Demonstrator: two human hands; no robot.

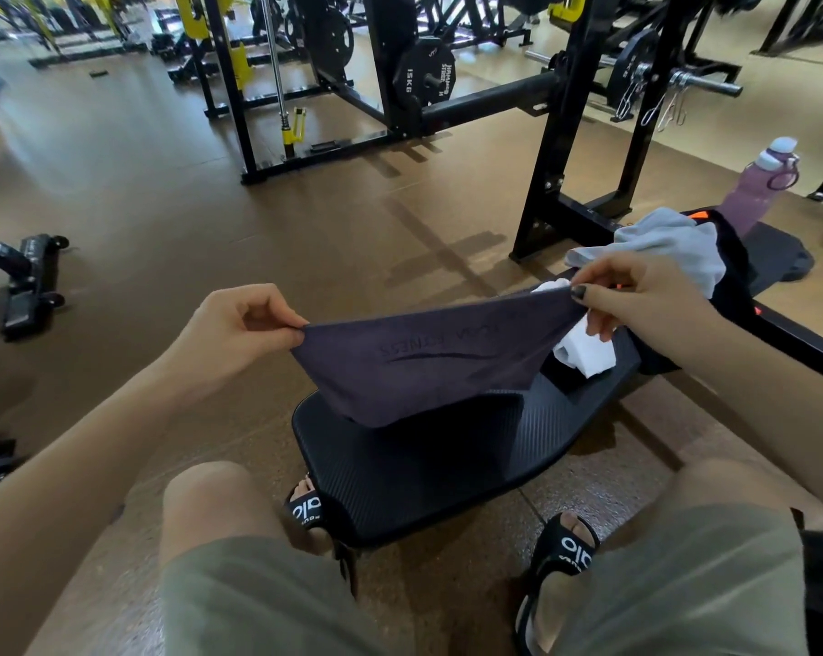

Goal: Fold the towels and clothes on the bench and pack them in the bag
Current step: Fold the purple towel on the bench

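Observation:
A dark purple-grey towel [428, 362] with embossed lettering hangs stretched above the black bench [447, 466]. My left hand [239, 329] pinches its left corner and my right hand [636, 295] pinches its right corner. Its lower edge droops onto the bench pad. Behind it on the bench lie a white cloth [584, 352], a light grey garment [669, 248] and a black bag with orange trim [731, 277], partly hidden by my right hand.
A purple water bottle [759, 187] stands at the far end of the bench. A black rack with a barbell and weight plates [423, 73] rises behind. My knees and black slides [565, 551] straddle the bench's near end.

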